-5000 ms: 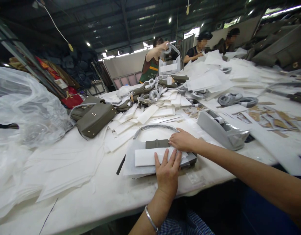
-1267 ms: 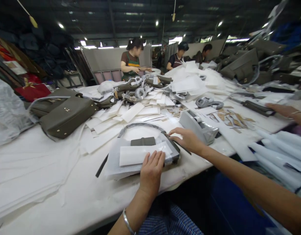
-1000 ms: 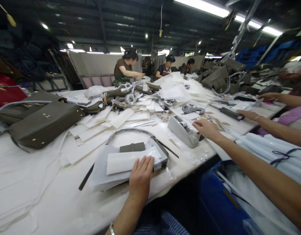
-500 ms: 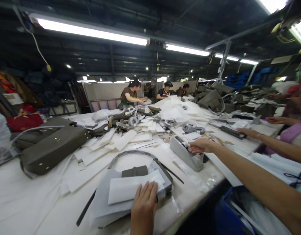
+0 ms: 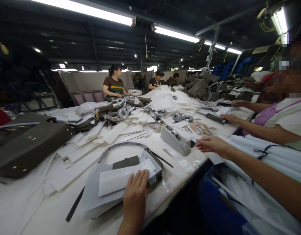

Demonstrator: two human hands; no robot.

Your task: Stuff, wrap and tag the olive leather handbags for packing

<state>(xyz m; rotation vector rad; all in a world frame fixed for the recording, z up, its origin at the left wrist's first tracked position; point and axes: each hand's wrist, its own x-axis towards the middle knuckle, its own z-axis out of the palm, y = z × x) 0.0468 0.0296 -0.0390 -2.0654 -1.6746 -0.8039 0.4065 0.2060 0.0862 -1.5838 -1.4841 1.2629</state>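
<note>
My left hand (image 5: pixel 136 192) lies flat, fingers stretched out, on a white padding sheet (image 5: pixel 113 181). Under that sheet is a dark olive handbag (image 5: pixel 126 162), partly covered by a thin grey-white sheet (image 5: pixel 89 199). The bag's wrapped handle (image 5: pixel 123 144) arches away from me, and a dark strap end (image 5: pixel 75 202) sticks out at the left. My right hand (image 5: pixel 214 146) is in the air just right of a grey tape dispenser (image 5: pixel 176 140), apart from it. Its thumb and fingers are drawn together; anything between them is too small to make out.
A larger olive handbag (image 5: pixel 30 147) lies at the left. White sheets (image 5: pixel 79 156) and wrapped bag parts (image 5: pixel 123 111) are heaped across the table. Below its edge stands a blue bin (image 5: pixel 214 195) with plastic. A co-worker's hand (image 5: pixel 230 119) works at the right; other people sit behind.
My right hand has left the tape dispenser and moved right. My left hand stays on the white padding sheet. The head view has turned somewhat to the right.
</note>
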